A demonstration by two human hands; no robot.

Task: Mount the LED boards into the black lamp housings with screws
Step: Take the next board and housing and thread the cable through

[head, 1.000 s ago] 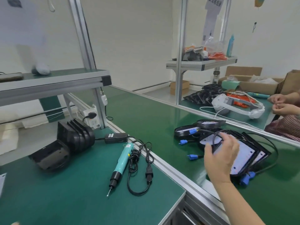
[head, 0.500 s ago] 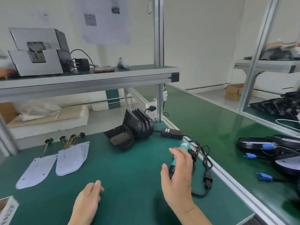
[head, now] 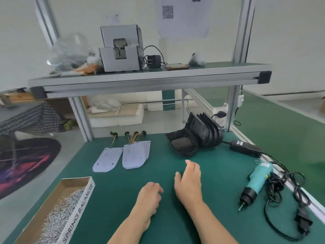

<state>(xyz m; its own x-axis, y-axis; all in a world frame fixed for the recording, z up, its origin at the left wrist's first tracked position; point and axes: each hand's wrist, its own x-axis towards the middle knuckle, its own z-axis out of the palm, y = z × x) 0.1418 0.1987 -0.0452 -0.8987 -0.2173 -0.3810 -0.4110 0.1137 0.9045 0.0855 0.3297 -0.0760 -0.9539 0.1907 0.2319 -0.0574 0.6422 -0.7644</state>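
A stack of black lamp housings (head: pixel 205 132) leans at the back right of the green table, with one housing (head: pixel 182 144) lying open side up in front of it. White LED boards lie at the back left: a single board (head: pixel 107 159) and a small stack (head: pixel 136 154), each with wires at the far end. A teal electric screwdriver (head: pixel 256 182) rests at the right. A cardboard box of screws (head: pixel 65 211) sits at the front left. My left hand (head: pixel 149 196) hovers with loosely curled fingers, empty. My right hand (head: pixel 190 180) is flat, empty, short of the housing.
The screwdriver's black cable (head: pixel 288 198) and power adapter (head: pixel 245 150) lie along the right edge. An overhead shelf (head: pixel 149 80) carries a grey machine (head: pixel 121 50), a phone and bags. Aluminium posts (head: pixel 232 108) stand at the back. A green conveyor (head: pixel 281 127) runs to the right.
The view has swung left from the conveyor to the workbench. My right hand left the lamps on the conveyor and came over the table beside my left hand.
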